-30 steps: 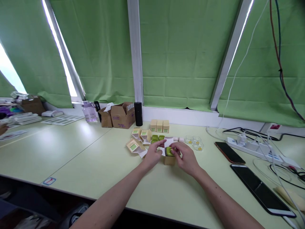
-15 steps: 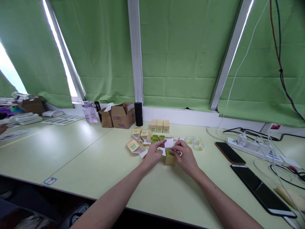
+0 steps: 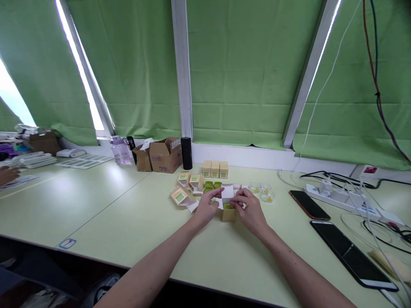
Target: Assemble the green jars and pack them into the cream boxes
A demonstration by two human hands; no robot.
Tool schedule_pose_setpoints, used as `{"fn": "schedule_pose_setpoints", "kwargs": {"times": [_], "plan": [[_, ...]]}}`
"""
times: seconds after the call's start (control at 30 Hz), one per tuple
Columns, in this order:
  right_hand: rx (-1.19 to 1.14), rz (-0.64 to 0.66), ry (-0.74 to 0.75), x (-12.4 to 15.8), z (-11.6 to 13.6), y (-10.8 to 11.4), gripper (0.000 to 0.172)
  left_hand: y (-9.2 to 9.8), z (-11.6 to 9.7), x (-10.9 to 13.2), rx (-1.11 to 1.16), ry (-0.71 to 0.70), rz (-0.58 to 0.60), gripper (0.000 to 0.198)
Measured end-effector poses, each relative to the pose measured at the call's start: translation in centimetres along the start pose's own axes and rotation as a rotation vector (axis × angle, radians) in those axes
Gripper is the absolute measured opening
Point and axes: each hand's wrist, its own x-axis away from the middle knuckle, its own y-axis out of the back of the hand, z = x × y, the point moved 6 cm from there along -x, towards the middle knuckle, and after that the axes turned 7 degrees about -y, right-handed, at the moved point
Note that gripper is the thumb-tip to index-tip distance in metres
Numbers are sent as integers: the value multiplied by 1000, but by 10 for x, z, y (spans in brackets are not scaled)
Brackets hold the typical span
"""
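A small brown cardboard box [image 3: 228, 216] stands on the table before me, its white-lined lid [image 3: 227, 191] raised. Inside its opening lies a green piece [image 3: 227, 206]. At the left side, my left hand [image 3: 207, 206] grips the box, index finger stretched along the lid. My right hand [image 3: 248, 209] is closed in a pinch at the box's right rim, beside the green piece; what lies between its fingertips is hidden. Just behind my left hand sit several green cups [image 3: 208, 185]. Clear cups with yellow bits [image 3: 267, 196] lie beyond my right hand.
Opened small boxes [image 3: 182, 196] lie to the left, with three closed boxes [image 3: 215, 169] behind. Larger cartons [image 3: 165, 156], a black cylinder [image 3: 186, 153] and a purple bottle [image 3: 120, 150] line the back. Right are two phones [image 3: 353, 254] and a power strip [image 3: 343, 201]. Another person's hand [image 3: 8, 174] shows far left.
The green piece sits lower in the box, and my right fingertips have shifted slightly. My left hand stays in place. At far left, the other person's hand has come further into view.
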Motion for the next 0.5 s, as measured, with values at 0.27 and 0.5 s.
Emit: {"fn": "schedule_pose_setpoints", "kwargs": {"times": [0.27,0.5], "plan": [[-171,-203,-226,-5,-27,16,26,0,1,0,85,48,-18,66],[-413,-179,-529,-3,-62,2,41,1,-1,0,145,113,-55,46]]}}
